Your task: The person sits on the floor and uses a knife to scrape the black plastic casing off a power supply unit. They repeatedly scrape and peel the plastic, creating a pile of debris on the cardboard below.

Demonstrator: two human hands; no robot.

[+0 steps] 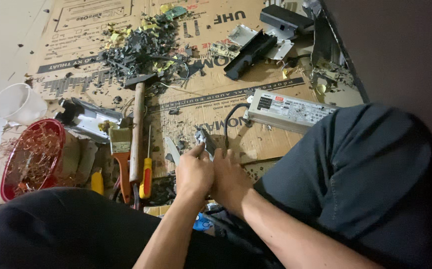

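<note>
My left hand [194,172] and my right hand [230,179] are pressed together low in the middle of the head view, between my knees. Both grip a small grey metal part [205,140] that sticks up from between the fingers. A black cable [230,118] runs from near that part to a long silver metal box [290,110] lying just behind my right hand. A thin pale blade-like piece [172,149] lies on the cardboard just left of my left hand.
A flattened cardboard sheet [76,40] covers the floor. On it lie a wooden-handled hammer [137,129], a yellow-handled screwdriver [147,174], a paintbrush [121,149], a heap of dark broken bits [141,47] and black casings [251,52]. A red basket of copper wire [29,159] and a white cup [17,103] stand at the left.
</note>
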